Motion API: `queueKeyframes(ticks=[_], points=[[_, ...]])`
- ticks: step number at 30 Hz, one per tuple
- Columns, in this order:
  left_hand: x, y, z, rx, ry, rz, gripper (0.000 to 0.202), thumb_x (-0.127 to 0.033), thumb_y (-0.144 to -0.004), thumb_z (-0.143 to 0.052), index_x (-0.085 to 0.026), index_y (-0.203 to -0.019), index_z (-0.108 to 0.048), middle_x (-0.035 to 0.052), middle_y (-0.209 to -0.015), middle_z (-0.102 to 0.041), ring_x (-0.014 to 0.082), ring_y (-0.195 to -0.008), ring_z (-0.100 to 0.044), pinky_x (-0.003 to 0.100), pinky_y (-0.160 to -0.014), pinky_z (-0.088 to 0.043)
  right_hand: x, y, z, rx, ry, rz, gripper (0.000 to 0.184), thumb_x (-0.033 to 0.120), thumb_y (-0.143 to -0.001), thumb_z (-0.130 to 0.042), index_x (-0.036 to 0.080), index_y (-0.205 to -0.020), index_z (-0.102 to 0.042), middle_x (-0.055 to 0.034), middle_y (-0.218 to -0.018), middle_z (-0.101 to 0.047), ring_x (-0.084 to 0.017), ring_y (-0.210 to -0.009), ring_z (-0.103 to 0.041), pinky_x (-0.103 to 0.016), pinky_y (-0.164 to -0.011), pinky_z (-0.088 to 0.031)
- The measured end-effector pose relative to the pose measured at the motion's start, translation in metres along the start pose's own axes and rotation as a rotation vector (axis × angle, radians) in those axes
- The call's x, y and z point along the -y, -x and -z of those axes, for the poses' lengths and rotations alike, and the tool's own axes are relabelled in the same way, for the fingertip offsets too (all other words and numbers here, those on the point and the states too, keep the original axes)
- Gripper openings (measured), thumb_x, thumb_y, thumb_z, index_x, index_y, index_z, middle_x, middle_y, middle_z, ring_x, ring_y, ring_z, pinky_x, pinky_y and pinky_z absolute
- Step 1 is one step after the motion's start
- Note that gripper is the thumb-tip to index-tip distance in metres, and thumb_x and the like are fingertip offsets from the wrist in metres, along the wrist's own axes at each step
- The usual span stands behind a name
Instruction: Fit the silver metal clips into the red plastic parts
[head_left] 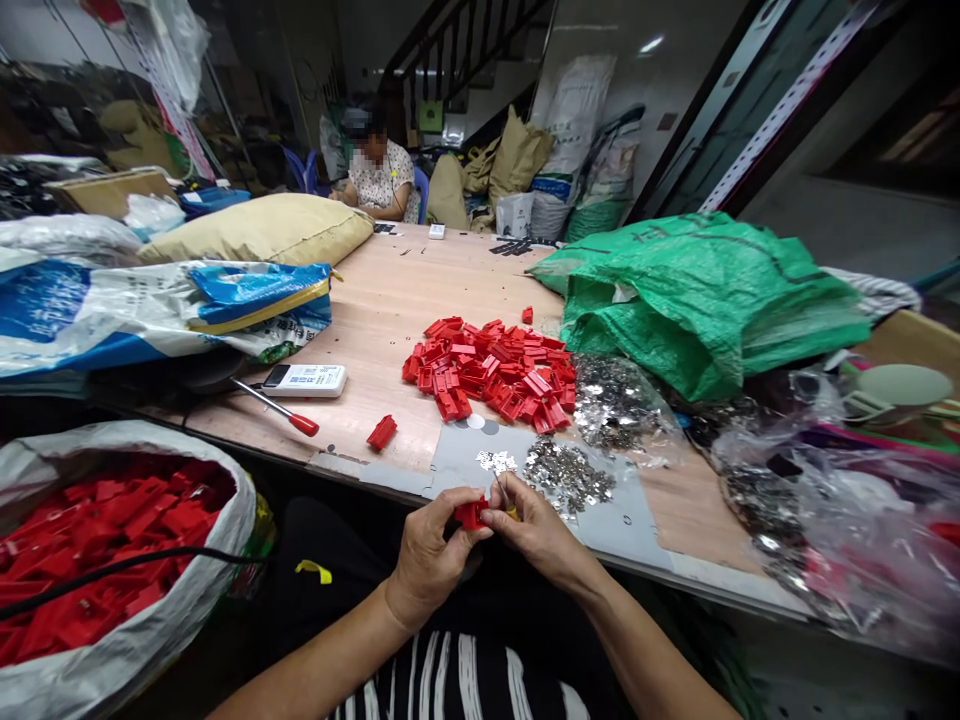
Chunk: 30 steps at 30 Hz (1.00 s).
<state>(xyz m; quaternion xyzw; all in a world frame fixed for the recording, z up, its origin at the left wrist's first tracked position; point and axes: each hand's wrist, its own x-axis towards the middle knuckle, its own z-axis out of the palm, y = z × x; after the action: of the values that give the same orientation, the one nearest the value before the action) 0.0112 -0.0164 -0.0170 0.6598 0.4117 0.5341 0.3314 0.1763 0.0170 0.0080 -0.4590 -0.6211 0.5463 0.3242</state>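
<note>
My left hand (431, 545) pinches a small red plastic part (471, 514) just in front of the table's near edge. My right hand (536, 530) is closed on a thin metal tool with a yellow handle (513, 513), and its fingertips meet the red part. The tool's exact kind is hard to make out. Beyond my hands, small white pieces (495, 461) and a heap of small metal plates (566, 475) lie on a grey sheet (450, 460). Behind them is a pile of red plastic parts (491, 365); a single red part (382, 432) lies left of it.
A sack of red parts (244, 510) stands at my left, below a lever with a red knob (304, 425) and a white device (306, 380). A green sack (720, 290) and bagged metal pieces (622, 400) lie rightward. Across the table sits another person (382, 180).
</note>
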Motion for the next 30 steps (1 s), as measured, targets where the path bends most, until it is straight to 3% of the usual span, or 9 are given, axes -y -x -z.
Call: queueKeyframes(ticks=[4, 7, 11, 19, 22, 24, 27, 30], points=[[-0.001, 0.001, -0.001, 0.029, 0.016, 0.01, 0.033, -0.017, -0.08, -0.067, -0.025, -0.111, -0.059, 0.002, -0.1, -0.07, 0.0158, -0.087, -0.068, 0.025, -0.079, -0.054, -0.003, 0.007, -0.001, 0.021, -0.118, -0.078, 0.031, 0.044, -0.076, -0.066, 0.021, -0.077, -0.044, 0.0057, -0.068, -0.042, -0.009, -0.057, -0.034, -0.022, -0.05, -0.029], [-0.001, 0.004, 0.0, 0.065, 0.07, 0.058, 0.031, -0.019, -0.081, -0.066, -0.024, -0.11, -0.06, 0.0035, -0.102, -0.07, 0.0174, -0.089, -0.068, 0.027, -0.08, -0.055, -0.005, 0.014, -0.002, 0.105, -0.274, -0.167, 0.037, 0.05, -0.076, -0.066, 0.022, -0.085, -0.043, 0.0073, -0.067, -0.041, -0.007, -0.05, -0.031, -0.021, -0.046, -0.023], [-0.002, 0.006, 0.001, 0.116, 0.167, 0.128, 0.03, -0.02, -0.081, -0.066, -0.024, -0.11, -0.061, 0.005, -0.104, -0.07, 0.0191, -0.092, -0.068, 0.03, -0.084, -0.054, -0.006, 0.021, -0.003, 0.133, -0.419, -0.193, 0.042, 0.052, -0.073, -0.069, 0.022, -0.086, -0.043, 0.008, -0.068, -0.039, -0.005, -0.049, -0.032, -0.02, -0.046, -0.022], [-0.003, 0.002, 0.005, 0.108, 0.635, 0.331, 0.03, -0.016, -0.071, -0.075, -0.02, -0.097, -0.06, 0.0049, -0.099, -0.072, 0.0176, -0.089, -0.068, 0.027, -0.081, -0.053, -0.012, 0.028, -0.012, 0.119, -0.613, -0.302, 0.049, 0.052, -0.063, -0.076, 0.022, -0.087, -0.047, 0.0085, -0.063, -0.04, -0.004, -0.045, -0.026, -0.019, -0.044, -0.02], [0.003, 0.0, 0.003, 0.036, 0.732, 0.453, 0.031, -0.016, -0.071, -0.075, -0.019, -0.096, -0.057, 0.005, -0.099, -0.072, 0.0163, -0.087, -0.068, 0.027, -0.08, -0.053, -0.01, 0.022, -0.004, 0.101, -0.426, -0.258, 0.044, 0.054, -0.071, -0.068, 0.023, -0.094, -0.048, 0.0057, -0.068, -0.05, -0.006, -0.046, -0.035, -0.019, -0.044, -0.026], [0.007, -0.001, 0.002, -0.047, 0.738, 0.49, 0.031, -0.017, -0.073, -0.074, -0.019, -0.098, -0.056, 0.0047, -0.101, -0.072, 0.0154, -0.087, -0.068, 0.028, -0.081, -0.053, -0.007, 0.014, 0.009, -0.002, -0.126, -0.161, 0.035, 0.05, -0.08, -0.061, 0.022, -0.099, -0.051, 0.0001, -0.083, -0.06, -0.009, -0.053, -0.046, -0.021, -0.048, -0.035], [0.011, -0.005, 0.003, -0.176, 0.716, 0.498, 0.032, -0.018, -0.075, -0.071, -0.02, -0.102, -0.055, 0.0038, -0.101, -0.071, 0.014, -0.09, -0.067, 0.027, -0.084, -0.051, -0.004, 0.001, 0.032, -0.239, 0.475, 0.027, 0.014, 0.032, -0.086, -0.053, 0.021, -0.091, -0.058, -0.0049, -0.094, -0.065, -0.017, -0.076, -0.058, -0.03, -0.069, -0.044], [0.012, -0.009, 0.005, -0.22, 0.697, 0.503, 0.033, -0.019, -0.075, -0.071, -0.019, -0.105, -0.056, 0.0037, -0.101, -0.071, 0.0146, -0.094, -0.066, 0.027, -0.086, -0.05, -0.003, -0.014, 0.047, -0.278, 0.825, 0.094, 0.014, 0.022, -0.087, -0.048, 0.02, -0.09, -0.062, -0.0064, -0.094, -0.066, -0.02, -0.085, -0.06, -0.034, -0.078, -0.043]])
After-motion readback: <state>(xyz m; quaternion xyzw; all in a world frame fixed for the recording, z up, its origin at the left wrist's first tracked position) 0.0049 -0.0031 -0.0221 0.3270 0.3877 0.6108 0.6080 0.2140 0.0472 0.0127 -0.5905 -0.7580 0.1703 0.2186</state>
